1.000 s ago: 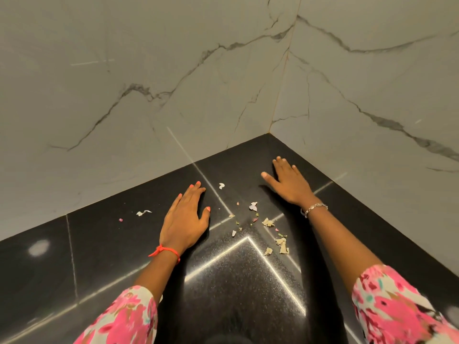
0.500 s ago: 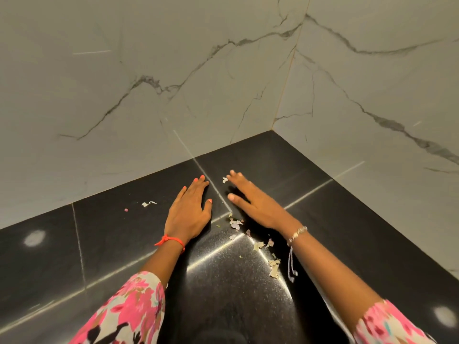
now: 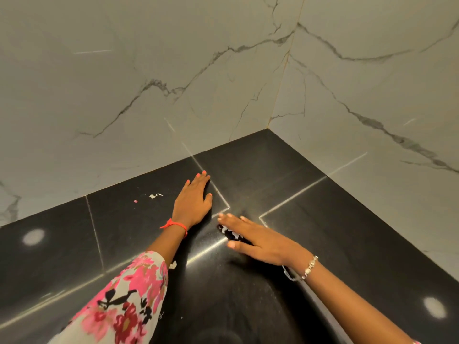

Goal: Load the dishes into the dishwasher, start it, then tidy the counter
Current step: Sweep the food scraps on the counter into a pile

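White veined marble walls [image 3: 124, 70] corner a glossy black counter [image 3: 335, 244]

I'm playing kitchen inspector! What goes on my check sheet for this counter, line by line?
Surface: black counter, glossy, with pale seams and lamp reflections.
Job's things: scraps bunched under the right hand's fingers; no dishes or dishwasher in view.
Clutter: white scrap and pink speck lie left of the left hand, apart from it.
Hands: left hand rests flat on the counter, fingers straight; right hand lies low and flat, fingers over the scraps.
Cables: nothing seen.
Surroundings: marble walls meet in a corner behind the counter.
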{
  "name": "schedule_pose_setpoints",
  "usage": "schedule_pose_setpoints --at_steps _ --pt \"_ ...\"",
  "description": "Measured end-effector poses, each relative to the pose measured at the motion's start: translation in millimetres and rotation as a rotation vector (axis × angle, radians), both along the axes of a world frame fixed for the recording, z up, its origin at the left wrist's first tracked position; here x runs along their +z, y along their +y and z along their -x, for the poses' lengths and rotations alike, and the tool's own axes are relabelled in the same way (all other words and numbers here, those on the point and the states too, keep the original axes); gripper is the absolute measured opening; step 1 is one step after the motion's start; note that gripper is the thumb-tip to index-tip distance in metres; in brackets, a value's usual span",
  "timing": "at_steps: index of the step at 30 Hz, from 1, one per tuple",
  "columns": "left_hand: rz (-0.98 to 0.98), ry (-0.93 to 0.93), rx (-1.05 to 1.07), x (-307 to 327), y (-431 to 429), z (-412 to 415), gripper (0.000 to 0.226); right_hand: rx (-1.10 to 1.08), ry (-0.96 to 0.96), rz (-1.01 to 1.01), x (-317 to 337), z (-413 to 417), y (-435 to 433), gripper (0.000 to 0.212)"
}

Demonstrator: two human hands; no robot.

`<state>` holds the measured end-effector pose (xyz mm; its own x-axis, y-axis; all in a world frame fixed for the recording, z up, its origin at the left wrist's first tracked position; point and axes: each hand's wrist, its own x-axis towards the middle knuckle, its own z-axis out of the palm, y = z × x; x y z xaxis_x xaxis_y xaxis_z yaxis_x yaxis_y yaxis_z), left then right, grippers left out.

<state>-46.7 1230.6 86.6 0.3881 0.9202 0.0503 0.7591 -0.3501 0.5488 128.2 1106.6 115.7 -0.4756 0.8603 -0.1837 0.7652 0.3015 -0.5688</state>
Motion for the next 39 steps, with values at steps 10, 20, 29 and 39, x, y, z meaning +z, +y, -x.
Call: schedule_pose_setpoints --at_steps 10,20,29,39 --pt "-0.133 -0.063 0.393 8 -22 69 0.054 -0.688 -0.229 -0.233 -32 -43 -32 0.065" --pt "0.001 0.118 -0.038 2 -96 17 0.065 -0.733 -0.162 -0.287 -32 -44 -31 0.049" --pt "0.108 -0.256 -0.078 26 -96 22 0.049 -0.743 -0.135 -0.293 -29 -43 -32 0.047" --pt "0.333 -0.365 -0.153 21 -119 34 0.043 -0.706 -0.239 -0.269 -30 -42 -31 0.053"
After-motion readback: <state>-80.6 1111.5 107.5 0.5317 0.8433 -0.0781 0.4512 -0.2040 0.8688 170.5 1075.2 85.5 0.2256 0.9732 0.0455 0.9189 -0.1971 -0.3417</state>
